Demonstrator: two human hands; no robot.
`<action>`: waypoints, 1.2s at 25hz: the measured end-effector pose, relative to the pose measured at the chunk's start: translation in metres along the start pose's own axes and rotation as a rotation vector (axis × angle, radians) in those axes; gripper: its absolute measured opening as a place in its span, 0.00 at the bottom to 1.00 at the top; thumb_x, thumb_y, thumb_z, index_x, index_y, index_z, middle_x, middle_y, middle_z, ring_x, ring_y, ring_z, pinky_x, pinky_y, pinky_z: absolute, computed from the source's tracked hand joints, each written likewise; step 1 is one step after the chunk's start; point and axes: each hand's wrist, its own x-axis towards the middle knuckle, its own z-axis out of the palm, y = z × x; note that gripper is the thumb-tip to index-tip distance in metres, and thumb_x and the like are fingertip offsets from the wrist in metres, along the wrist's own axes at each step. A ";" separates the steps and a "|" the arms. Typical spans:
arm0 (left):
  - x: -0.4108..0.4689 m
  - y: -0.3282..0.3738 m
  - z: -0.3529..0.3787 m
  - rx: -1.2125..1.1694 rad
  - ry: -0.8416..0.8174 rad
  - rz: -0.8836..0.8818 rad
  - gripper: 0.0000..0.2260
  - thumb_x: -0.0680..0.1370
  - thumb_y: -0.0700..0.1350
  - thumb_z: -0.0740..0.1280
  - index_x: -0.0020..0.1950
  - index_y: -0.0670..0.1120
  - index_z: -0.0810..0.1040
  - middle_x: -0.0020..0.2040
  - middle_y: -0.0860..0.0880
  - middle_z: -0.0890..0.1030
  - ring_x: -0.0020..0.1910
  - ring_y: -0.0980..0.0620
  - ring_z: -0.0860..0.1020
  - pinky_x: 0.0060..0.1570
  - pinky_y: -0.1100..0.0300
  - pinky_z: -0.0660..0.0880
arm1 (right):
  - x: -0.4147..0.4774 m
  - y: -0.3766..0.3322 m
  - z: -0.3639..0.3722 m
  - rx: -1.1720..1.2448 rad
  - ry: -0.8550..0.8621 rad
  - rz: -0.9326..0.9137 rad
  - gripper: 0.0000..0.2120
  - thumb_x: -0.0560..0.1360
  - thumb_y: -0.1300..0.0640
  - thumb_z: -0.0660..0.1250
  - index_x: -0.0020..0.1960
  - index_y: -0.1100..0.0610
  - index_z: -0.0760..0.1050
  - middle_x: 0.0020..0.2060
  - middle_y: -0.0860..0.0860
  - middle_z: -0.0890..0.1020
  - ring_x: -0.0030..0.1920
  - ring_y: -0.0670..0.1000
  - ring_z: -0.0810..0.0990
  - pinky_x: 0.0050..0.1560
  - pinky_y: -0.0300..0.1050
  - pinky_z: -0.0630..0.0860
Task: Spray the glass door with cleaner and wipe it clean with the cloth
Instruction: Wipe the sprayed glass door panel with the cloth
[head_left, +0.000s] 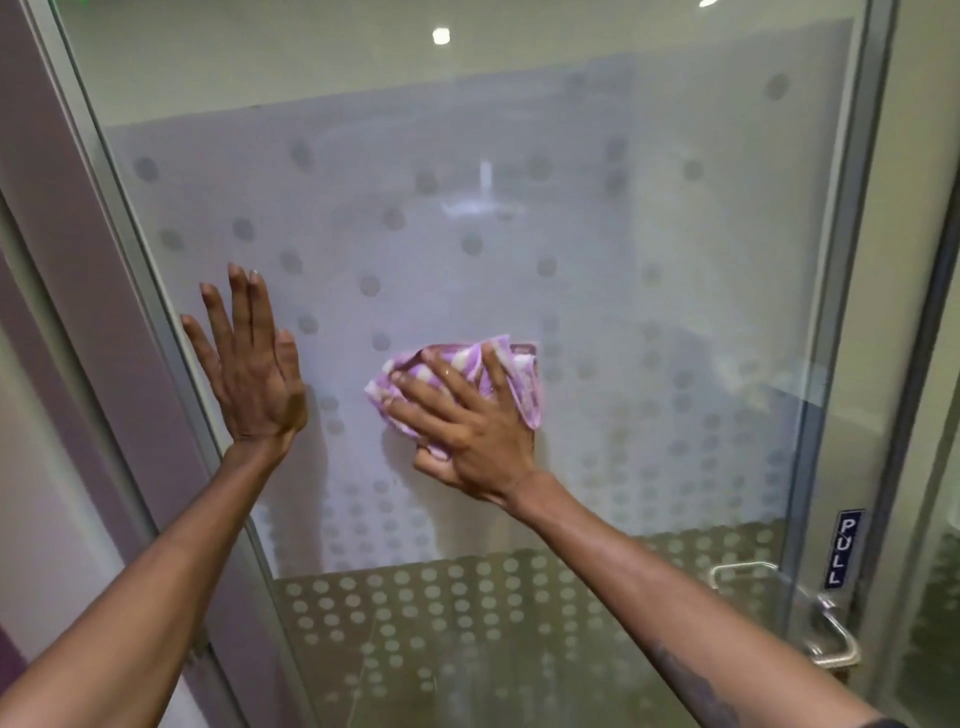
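The glass door (519, 234) fills the view, frosted with a pattern of grey dots. My right hand (467, 426) presses a bunched pink-and-white checked cloth (514, 374) flat against the glass near the middle. My left hand (249, 369) rests flat on the glass to the left, fingers spread upward, holding nothing. No spray bottle is in view.
A metal door frame (130, 249) runs down the left side next to a purple wall. At the lower right are a metal pull handle (826, 629) and a blue PULL sign (841, 551). Another glass panel stands at the far right.
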 end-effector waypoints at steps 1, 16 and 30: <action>0.000 0.000 0.000 -0.002 0.003 0.002 0.26 0.86 0.48 0.50 0.84 0.42 0.53 0.85 0.45 0.55 0.84 0.40 0.50 0.79 0.38 0.41 | -0.022 -0.005 0.005 -0.011 -0.077 -0.072 0.31 0.75 0.46 0.67 0.78 0.45 0.69 0.78 0.46 0.69 0.81 0.55 0.61 0.77 0.75 0.47; -0.001 0.003 -0.001 0.017 0.033 -0.001 0.26 0.86 0.48 0.49 0.85 0.42 0.53 0.85 0.46 0.53 0.84 0.42 0.49 0.80 0.47 0.34 | 0.018 0.086 -0.041 -0.079 0.249 0.353 0.28 0.73 0.50 0.67 0.74 0.41 0.73 0.73 0.44 0.76 0.77 0.54 0.69 0.74 0.74 0.55; 0.001 0.001 0.001 0.003 0.016 0.020 0.26 0.87 0.52 0.45 0.85 0.45 0.51 0.84 0.52 0.49 0.83 0.45 0.47 0.79 0.53 0.31 | -0.162 0.048 -0.011 -0.020 -0.331 -0.426 0.22 0.80 0.50 0.65 0.74 0.44 0.73 0.77 0.43 0.71 0.79 0.49 0.65 0.80 0.69 0.44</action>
